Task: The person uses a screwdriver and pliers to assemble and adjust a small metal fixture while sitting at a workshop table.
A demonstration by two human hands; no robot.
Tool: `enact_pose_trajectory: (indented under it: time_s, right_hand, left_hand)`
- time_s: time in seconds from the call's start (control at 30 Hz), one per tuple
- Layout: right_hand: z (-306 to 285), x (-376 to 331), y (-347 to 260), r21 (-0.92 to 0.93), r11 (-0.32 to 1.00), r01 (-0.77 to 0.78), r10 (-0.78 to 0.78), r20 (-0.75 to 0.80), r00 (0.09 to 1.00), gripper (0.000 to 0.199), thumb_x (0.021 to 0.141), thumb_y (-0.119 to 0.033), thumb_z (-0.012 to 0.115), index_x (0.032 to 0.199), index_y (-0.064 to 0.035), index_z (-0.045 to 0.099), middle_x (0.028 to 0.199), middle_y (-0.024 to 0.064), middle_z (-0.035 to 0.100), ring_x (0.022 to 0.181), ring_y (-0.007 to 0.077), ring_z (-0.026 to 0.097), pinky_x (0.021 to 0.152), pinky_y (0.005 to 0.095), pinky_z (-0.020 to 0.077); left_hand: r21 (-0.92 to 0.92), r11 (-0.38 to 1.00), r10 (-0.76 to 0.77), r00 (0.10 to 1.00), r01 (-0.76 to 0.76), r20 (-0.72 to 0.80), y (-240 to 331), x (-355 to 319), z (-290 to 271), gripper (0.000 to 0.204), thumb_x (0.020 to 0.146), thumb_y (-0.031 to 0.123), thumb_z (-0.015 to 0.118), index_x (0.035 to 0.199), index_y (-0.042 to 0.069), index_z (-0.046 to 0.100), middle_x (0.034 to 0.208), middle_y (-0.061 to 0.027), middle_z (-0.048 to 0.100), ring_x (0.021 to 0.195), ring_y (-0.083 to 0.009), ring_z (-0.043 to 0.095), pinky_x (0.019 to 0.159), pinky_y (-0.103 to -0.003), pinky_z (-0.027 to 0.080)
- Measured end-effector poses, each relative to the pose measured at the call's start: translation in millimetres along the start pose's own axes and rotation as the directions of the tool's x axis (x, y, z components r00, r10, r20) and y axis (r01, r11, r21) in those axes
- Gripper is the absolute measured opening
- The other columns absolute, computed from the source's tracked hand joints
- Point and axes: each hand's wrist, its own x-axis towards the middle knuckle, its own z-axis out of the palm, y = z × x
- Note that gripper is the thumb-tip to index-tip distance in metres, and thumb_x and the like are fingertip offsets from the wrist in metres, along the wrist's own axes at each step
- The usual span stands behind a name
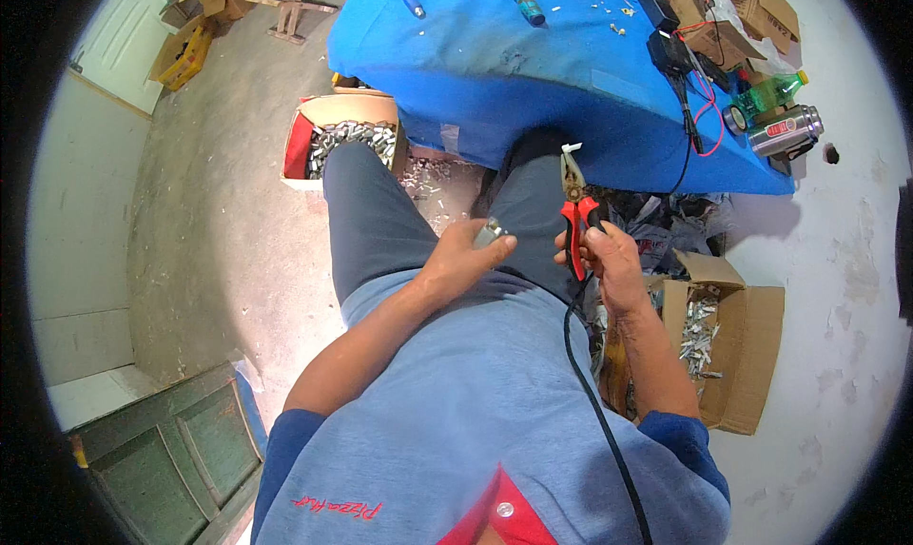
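Note:
Red-and-black-handled pliers (pixel 576 217) stand jaws up in my right hand (pixel 613 260), its fingers wrapped round the grips. At the tip of the jaws sits a small white piece (pixel 571 148). My left hand (pixel 466 260), over my lap, is closed on a small silvery metal piece (pixel 489 233) whose exact kind I cannot make out. Beyond my left knee a carton (pixel 302 145) holds many small metal cylinders (pixel 357 138). By my right forearm an open cardboard box (pixel 751 345) contains thin silvery and white scraps (pixel 701 336).
The table with a blue cloth (pixel 475 79) bears a blue screwdriver (pixel 411 1), a green-handled screwdriver (pixel 528 8), a green bottle (pixel 770 93), a steel flask (pixel 787 131) and black adapters with wires (pixel 670 55). A black cord (pixel 599 402) runs down my front. Small scraps (pixel 433 179) litter the floor.

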Motion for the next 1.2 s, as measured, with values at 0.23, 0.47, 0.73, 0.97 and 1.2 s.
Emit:
enact_pose_trajectory:
  time_s: [0.23,0.47,0.73,0.97,1.2]
  right_hand:
    - [-4,-3,-7,0.038,0.998,0.058,-0.061,0.094,0.994,0.039,0.096,-0.030,0.049,0.115,0.0032,0.058,0.102,0.0115,0.066,0.086,0.0195,0.066,0.079,0.0309,0.0508]
    - [18,2,1,-0.209,0.967,0.146,-0.132,0.081,0.988,0.035,0.093,-0.027,0.056,0.110,0.0031,0.062,0.096,0.0094,0.067,0.086,0.0153,0.064,0.078,0.0286,0.0492]
    - [39,16,-2,-0.467,0.863,0.192,-0.157,0.113,0.981,0.026,0.089,-0.021,0.060,0.104,-0.0001,0.065,0.077,0.0035,0.061,0.072,0.0109,0.054,0.067,0.0279,0.0440]
    - [31,9,-18,-0.535,0.845,0.025,0.066,0.150,0.987,0.034,0.083,-0.021,0.064,0.108,0.0028,0.064,0.086,0.0058,0.062,0.080,0.0131,0.056,0.074,0.0285,0.0449]
    - [34,-8,-32,-0.596,0.791,0.136,0.014,0.241,0.970,0.035,0.079,-0.020,0.066,0.104,0.0045,0.063,0.110,0.0191,0.064,0.094,0.0284,0.064,0.083,0.0339,0.0484]
  left_hand:
    - [-0.318,0.946,-0.016,0.990,0.060,0.139,-3,-3,-5,0.032,0.090,0.036,0.068,0.084,0.008,0.053,0.063,0.0059,0.042,0.054,-0.0041,0.035,0.046,-0.023,0.027]
    - [-0.513,0.849,-0.004,0.974,0.124,0.229,-13,-5,-11,0.031,0.090,0.034,0.067,0.082,0.012,0.048,0.064,0.0060,0.039,0.053,-0.0043,0.032,0.046,-0.022,0.024]
    - [-0.609,0.770,0.029,0.944,0.189,0.329,-13,-7,-21,0.031,0.091,0.038,0.063,0.083,0.011,0.050,0.067,0.0069,0.037,0.055,-0.0034,0.030,0.047,-0.021,0.023]
    - [-0.767,0.591,0.068,0.931,0.252,0.358,-19,-9,-27,0.033,0.094,0.039,0.057,0.089,0.007,0.053,0.065,0.0029,0.037,0.053,-0.0061,0.031,0.045,-0.021,0.024]
    - [-0.698,0.669,0.046,0.923,0.255,0.382,-22,-11,-27,0.029,0.093,0.035,0.061,0.089,0.008,0.052,0.065,0.0045,0.037,0.054,-0.0051,0.031,0.046,-0.020,0.025]
